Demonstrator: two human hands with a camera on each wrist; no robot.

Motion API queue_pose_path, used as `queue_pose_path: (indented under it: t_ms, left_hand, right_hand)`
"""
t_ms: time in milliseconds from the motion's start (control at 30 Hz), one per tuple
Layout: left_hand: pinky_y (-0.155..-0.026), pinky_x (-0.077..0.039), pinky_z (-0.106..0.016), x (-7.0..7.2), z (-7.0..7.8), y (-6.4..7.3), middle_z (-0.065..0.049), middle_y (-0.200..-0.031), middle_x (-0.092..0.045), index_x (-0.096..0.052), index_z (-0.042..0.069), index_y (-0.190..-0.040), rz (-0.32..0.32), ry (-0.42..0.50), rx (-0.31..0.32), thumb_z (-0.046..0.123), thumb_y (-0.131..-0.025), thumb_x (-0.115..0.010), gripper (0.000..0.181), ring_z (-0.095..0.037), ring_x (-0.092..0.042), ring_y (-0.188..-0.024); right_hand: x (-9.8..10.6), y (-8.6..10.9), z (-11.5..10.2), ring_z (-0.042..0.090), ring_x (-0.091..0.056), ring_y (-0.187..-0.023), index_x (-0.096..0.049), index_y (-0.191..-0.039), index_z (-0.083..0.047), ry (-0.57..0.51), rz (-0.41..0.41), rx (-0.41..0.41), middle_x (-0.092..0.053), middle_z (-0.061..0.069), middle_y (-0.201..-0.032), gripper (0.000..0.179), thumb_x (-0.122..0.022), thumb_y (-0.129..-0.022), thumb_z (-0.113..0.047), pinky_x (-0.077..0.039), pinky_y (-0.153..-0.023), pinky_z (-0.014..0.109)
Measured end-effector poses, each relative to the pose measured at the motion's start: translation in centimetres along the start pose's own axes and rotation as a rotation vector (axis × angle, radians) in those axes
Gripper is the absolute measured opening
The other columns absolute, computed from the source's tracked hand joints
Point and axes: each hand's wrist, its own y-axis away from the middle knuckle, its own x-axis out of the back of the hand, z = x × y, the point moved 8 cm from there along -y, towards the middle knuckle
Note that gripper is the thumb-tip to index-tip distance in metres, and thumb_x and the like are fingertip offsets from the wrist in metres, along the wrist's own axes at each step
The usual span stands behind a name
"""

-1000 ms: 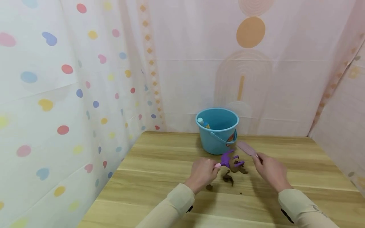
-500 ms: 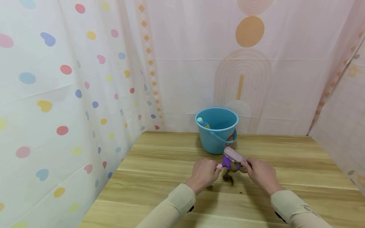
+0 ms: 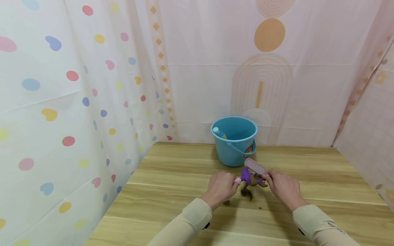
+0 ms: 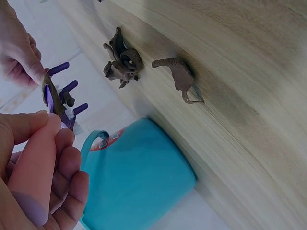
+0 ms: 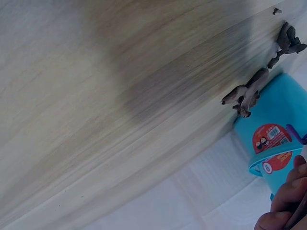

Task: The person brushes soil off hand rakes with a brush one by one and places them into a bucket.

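My left hand grips the pink handle of a small purple hand rake, whose tines stick out beyond the fingers in the left wrist view. A brown dry leaf is on the rake head. My right hand holds a pink brush by its handle, the brush head lying over the rake from above. Whether the bristles touch the tines is hidden. On the table just below the tools lie curled brown leaves; another leaf is near my left hand.
A blue bucket stands behind the tools, its handle hanging down at the front. Inside leans a white-capped bottle-like thing. Patterned curtains hang behind and beside the wooden table.
My right hand has moved left with the brush, bringing it from beside the bucket to over the rake. In the last half second it shifted only slightly. The left hand has hardly moved.
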Motion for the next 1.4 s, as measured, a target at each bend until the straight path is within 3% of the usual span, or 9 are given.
queue_pose_path:
  t_ms: [500,700,867,1000,1400]
  left_hand:
    - [-0.044,-0.032,-0.024,-0.7,-0.3,0.1,0.008,-0.054,-0.041,-0.052,0.02,-0.059,-0.046,0.032,0.044,0.036,-0.098,-0.063,0.043,-0.008,-0.04,-0.049]
    - [-0.044,-0.033,-0.025,-0.8,-0.9,0.2,0.009,-0.053,-0.042,-0.054,0.02,-0.059,-0.037,0.051,0.068,0.033,-0.096,-0.064,0.041,-0.008,-0.041,-0.048]
    - [-0.044,-0.033,-0.025,-0.8,-1.1,0.2,0.009,-0.053,-0.042,-0.052,0.02,-0.058,-0.028,0.056,0.063,0.033,-0.096,-0.065,0.042,-0.008,-0.041,-0.048]
    - [-0.045,-0.034,-0.025,-0.7,-1.2,0.2,0.009,-0.053,-0.043,-0.053,0.02,-0.059,-0.034,0.063,0.062,0.033,-0.096,-0.065,0.041,-0.008,-0.042,-0.049]
    - [-0.044,-0.033,-0.024,-0.5,-0.9,0.3,0.009,-0.053,-0.044,-0.058,0.019,-0.062,-0.039,0.075,0.059,0.034,-0.096,-0.064,0.038,-0.008,-0.041,-0.048]
  right_hand:
    - [0.4,0.1,0.5,0.019,-0.045,-0.043,-0.055,-0.079,-0.012,0.061,0.087,0.03,-0.048,0.001,-0.054,0.025,-0.065,-0.096,-0.028,-0.033,-0.038,0.037]
    - [0.9,0.0,1.6,0.017,-0.042,-0.046,-0.06,-0.083,-0.01,-0.004,0.058,-0.041,-0.048,-0.001,-0.056,0.024,-0.061,-0.099,-0.027,-0.031,-0.04,0.035]
    - [0.7,-0.2,0.1,0.015,-0.042,-0.051,-0.059,-0.081,-0.013,-0.066,0.037,0.038,-0.049,-0.004,-0.059,0.025,-0.062,-0.098,-0.031,-0.033,-0.045,0.034]
    - [0.4,0.1,-0.5,0.017,-0.043,-0.051,-0.058,-0.076,-0.016,-0.051,0.044,0.053,-0.049,-0.004,-0.058,0.024,-0.065,-0.096,-0.029,-0.034,-0.044,0.036]
    - [0.4,0.4,1.1,0.019,-0.046,-0.047,-0.057,-0.078,-0.011,0.016,0.048,-0.006,-0.048,0.0,-0.055,0.024,-0.063,-0.097,-0.026,-0.033,-0.04,0.036]
